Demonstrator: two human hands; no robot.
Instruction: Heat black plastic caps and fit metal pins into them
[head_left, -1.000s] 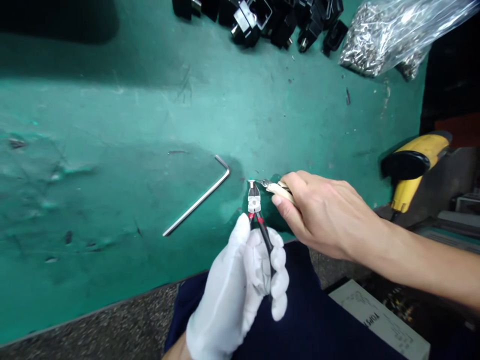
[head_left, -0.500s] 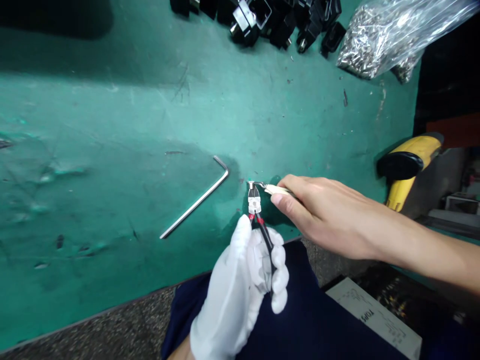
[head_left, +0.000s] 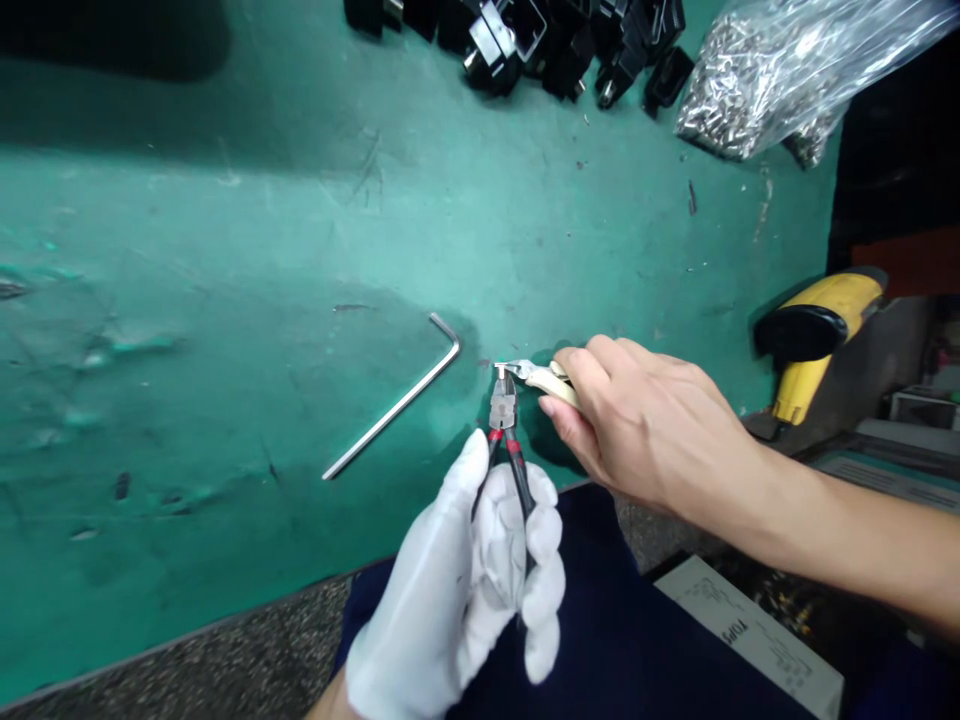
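My left hand (head_left: 457, 570), in a white glove, is wrapped round the black and red handles of a pair of pliers (head_left: 503, 402). At the tip of their jaws sits a small silvery metal piece (head_left: 501, 370). My bare right hand (head_left: 637, 415) grips a second pair of pliers with cream handles (head_left: 553, 385). The jaws of this pair come in from the right and meet the metal piece; whether they clamp it I cannot tell. A silver hex key (head_left: 394, 408) lies on the green table (head_left: 262, 230), left of both hands.
Black plastic parts with metal pins (head_left: 540, 50) are heaped at the far edge. A clear bag of small metal pieces (head_left: 739, 100) lies at the upper right. Beyond the right arm is a yellow and black handheld tool (head_left: 817, 330). A printed box (head_left: 750, 630) sits lower right.
My right hand has turned, and its pliers now show more of their jaws and handles. My left hand has shifted slightly left and down, its fingers a little looser round the handles.
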